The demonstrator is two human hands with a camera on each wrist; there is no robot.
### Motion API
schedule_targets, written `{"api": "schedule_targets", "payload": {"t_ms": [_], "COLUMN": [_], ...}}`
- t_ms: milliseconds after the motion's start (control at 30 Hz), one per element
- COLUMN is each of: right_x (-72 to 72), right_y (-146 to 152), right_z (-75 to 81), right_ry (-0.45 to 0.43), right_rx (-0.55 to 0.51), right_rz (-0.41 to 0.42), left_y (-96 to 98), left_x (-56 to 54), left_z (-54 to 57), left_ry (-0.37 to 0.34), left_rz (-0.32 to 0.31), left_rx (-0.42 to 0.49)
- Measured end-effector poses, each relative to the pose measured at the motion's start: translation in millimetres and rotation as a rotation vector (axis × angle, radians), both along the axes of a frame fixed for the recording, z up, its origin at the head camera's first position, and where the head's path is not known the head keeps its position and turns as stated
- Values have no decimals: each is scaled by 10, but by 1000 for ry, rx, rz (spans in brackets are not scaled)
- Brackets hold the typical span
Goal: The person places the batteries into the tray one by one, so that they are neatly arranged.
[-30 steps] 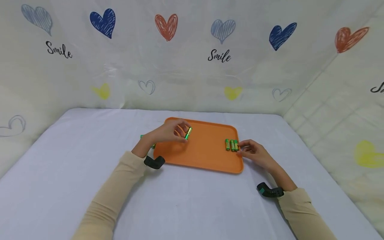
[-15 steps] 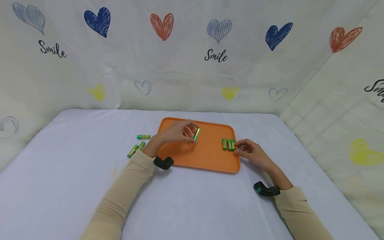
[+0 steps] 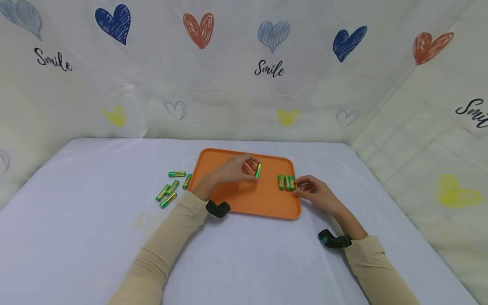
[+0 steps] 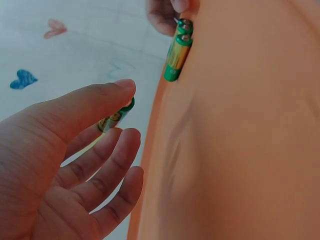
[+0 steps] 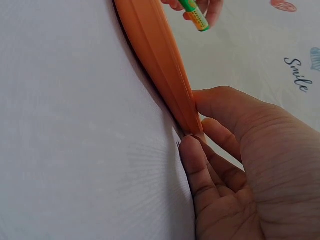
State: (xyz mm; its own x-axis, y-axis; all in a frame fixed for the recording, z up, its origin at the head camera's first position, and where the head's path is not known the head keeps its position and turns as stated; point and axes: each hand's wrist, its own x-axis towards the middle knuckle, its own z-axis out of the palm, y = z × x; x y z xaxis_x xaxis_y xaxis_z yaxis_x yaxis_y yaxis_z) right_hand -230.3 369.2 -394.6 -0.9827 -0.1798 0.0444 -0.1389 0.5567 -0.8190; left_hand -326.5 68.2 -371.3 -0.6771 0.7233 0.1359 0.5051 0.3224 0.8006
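My left hand (image 3: 238,169) pinches a green and gold battery (image 3: 258,170) between thumb and fingers, held above the middle of the orange tray (image 3: 248,199). In the left wrist view the thumb covers part of this battery (image 4: 116,116). Three like batteries (image 3: 287,183) lie side by side at the tray's right end, with a gap after the leftmost. My right hand (image 3: 318,192) grips the tray's right rim, its fingertips beside the rightmost battery. In the right wrist view thumb and fingers close about the tray's edge (image 5: 172,75); whether they touch that battery cannot be told.
Several more batteries (image 3: 167,195) lie loosely on the white tablecloth (image 3: 228,258), left of the tray. Behind the table hangs a pale backdrop (image 3: 236,93) printed with hearts. Black bands with cameras (image 3: 218,209) sit on both wrists.
The left hand has carried its battery rightward over the tray, nearer the three lying there. Loose batteries behind the left arm have come into view. The right hand keeps its place.
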Motion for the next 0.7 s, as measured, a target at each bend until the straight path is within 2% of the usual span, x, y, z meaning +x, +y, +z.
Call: {"api": "schedule_targets", "payload": {"t_ms": [400,500,700], "right_x": [-14,-21,-12], "right_y": [7,7,16], "right_z": [-4,-13,-14], "right_ry": [-13,-12,-2], "right_rx": [2,2,-4], "right_rz": [-14,-17,-12], "left_y": [295,353,456], "left_x": [25,34,51], "left_z": [-24,-33,-75], "left_ry": [-16,-31,-108], "left_rz": [-39,-30,17], "left_rx": [16,14,19]}}
